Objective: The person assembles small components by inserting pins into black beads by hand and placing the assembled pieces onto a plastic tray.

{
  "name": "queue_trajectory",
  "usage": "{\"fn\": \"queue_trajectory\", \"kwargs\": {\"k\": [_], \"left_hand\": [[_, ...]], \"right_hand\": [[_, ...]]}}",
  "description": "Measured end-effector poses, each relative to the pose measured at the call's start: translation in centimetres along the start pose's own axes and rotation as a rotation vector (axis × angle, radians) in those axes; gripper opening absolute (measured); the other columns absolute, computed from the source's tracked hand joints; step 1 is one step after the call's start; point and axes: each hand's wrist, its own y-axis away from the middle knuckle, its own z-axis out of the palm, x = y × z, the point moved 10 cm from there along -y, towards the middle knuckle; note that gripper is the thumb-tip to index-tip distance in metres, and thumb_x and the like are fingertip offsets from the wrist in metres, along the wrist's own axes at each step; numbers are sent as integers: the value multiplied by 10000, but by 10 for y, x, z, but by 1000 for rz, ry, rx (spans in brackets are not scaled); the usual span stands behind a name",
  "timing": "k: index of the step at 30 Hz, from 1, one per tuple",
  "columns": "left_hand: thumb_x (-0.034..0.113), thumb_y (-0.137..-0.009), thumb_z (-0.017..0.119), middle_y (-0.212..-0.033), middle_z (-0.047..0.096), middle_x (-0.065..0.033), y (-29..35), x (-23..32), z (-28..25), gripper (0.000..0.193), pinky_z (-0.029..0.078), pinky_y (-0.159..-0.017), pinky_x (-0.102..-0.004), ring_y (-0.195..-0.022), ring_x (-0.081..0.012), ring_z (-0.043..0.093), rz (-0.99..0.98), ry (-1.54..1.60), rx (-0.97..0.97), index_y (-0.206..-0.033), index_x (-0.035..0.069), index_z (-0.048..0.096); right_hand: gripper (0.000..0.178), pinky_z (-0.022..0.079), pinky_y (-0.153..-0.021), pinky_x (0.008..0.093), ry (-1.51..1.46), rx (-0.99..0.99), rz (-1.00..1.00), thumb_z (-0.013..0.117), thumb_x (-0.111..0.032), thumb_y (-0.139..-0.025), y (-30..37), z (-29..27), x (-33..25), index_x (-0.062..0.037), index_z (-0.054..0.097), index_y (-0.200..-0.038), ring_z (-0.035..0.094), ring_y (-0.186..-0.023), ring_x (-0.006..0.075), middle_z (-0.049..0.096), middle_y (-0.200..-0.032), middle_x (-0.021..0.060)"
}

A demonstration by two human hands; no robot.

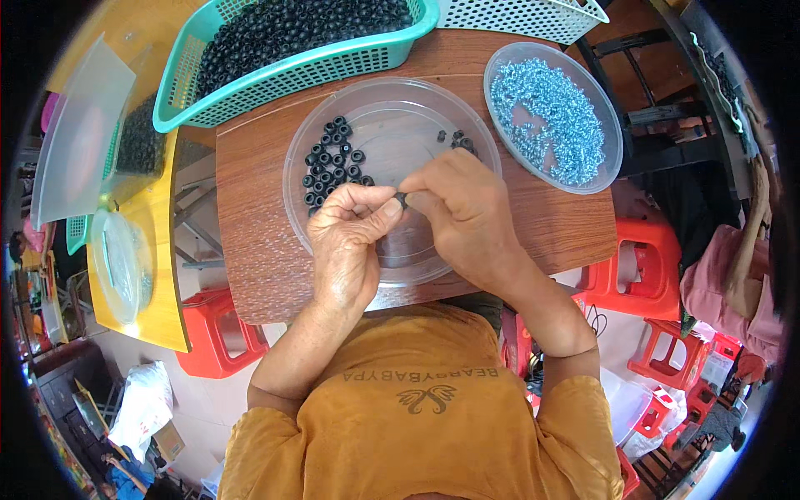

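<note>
Over a clear round plastic tray [400, 90], both my hands meet at a small black part [401, 199]. My left hand [354, 229] pinches it between thumb and forefinger. The closed fingertips of my right hand [467, 208] grip it from the other side, hiding some of it. Several black ring-shaped pieces [337, 160] lie in the tray beside my left hand. A smaller group of black parts [458, 137] sits at the tray's right side, partly covered by my right hand. To the right, a shallow clear dish [613, 158] holds many tiny light-blue, shiny pieces [558, 100].
A turquoise basket [275, 98] full of black pieces stands behind the tray, next to a white basket [533, 25]. A yellow table [158, 308] with clear containers is at left. Red stools [637, 271] stand on both sides. Another person in pink [725, 275] sits at right.
</note>
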Motion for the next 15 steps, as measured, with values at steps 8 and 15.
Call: {"fn": "queue_trajectory", "kwargs": {"k": [8,15], "left_hand": [[-66,-820,652,-850,651,-97,-4,-2,0,106,537,-762,-276,-766,-175,644,-51,108,-5,-912,-24,623],[-55,-814,661,-851,652,-101,-6,-5,0,108,535,-760,-284,-764,-190,650,-91,178,16,-914,-35,626]], "right_hand": [[106,447,-633,373,-417,25,332,652,18,-727,13,12,37,-34,635,-818,559,-726,294,590,-750,106],[179,436,-596,368,-23,225,-155,674,30,-686,14,-6,-5,0,625,-855,544,-704,291,583,-756,105]]}}
